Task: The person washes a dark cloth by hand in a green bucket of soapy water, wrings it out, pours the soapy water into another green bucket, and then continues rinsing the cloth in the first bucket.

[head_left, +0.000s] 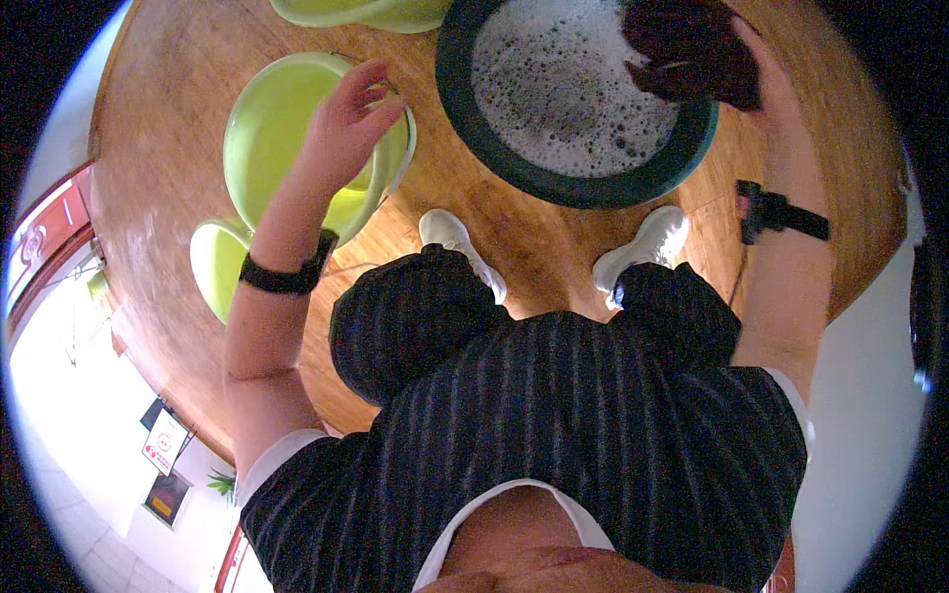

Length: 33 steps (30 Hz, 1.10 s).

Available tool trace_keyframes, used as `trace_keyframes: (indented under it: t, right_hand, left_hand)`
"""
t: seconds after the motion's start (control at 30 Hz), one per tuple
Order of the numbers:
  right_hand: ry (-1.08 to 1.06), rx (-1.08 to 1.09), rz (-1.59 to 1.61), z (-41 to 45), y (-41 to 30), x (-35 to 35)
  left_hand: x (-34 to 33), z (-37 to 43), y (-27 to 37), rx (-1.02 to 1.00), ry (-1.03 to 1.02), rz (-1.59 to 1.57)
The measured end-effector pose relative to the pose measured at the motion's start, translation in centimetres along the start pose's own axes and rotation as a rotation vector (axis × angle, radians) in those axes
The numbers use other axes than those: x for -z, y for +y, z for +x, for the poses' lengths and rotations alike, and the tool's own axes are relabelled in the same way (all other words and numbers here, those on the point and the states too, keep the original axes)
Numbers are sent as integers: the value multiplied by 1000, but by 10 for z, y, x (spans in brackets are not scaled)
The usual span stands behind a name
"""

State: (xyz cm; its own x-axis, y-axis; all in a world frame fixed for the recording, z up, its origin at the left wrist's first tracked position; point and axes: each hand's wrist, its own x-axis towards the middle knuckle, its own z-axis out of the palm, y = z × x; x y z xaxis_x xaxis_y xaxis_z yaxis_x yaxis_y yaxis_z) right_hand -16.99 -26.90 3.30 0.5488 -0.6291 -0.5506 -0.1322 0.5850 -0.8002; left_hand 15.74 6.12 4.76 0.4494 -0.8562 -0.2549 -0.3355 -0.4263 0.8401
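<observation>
A round dark green basin (586,189) stands on the floor in front of me, filled with foamy, bubbly water. My right hand (764,70) grips a dark reddish-brown cloth (689,59) above the right side of the basin, and part of the cloth hides its rim. To the left, my left hand (352,126) is over a light green bucket (270,141) with a thin wire handle. Its fingers are slightly curled and apart, with nothing seen between them.
Another light green vessel (363,13) lies at the top edge, and a further one (219,267) at lower left. My white shoes (456,241) rest on the wood-look floor (511,215) near the basin. A pale wall (852,385) rises at the right.
</observation>
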Motion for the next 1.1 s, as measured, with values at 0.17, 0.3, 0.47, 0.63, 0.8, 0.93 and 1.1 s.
trace_keyframes:
  t: [0.17,0.3,0.47,0.63,0.8,0.93,1.1]
  right_hand:
    - [240,47,-126,-25,-23,67]
    - [280,-3,-1,-34,12,154]
    - [382,169,455,-30,74,116]
    - [692,-18,659,-23,97,101]
    - [131,183,791,13,81,66]
    - [118,218,778,1,101,101]
    - [293,115,803,14,71,55]
  left_hand:
    - [-51,47,-2,27,-123,159]
    - [-94,81,-24,93,-92,92]
    - [-99,97,-97,516,287,135]
    - [-155,84,-80,498,318,-153]
    - [-115,88,-146,591,542,-640]
    - [-172,87,-80,748,555,-431]
    - [-177,24,-148,781,766,-677]
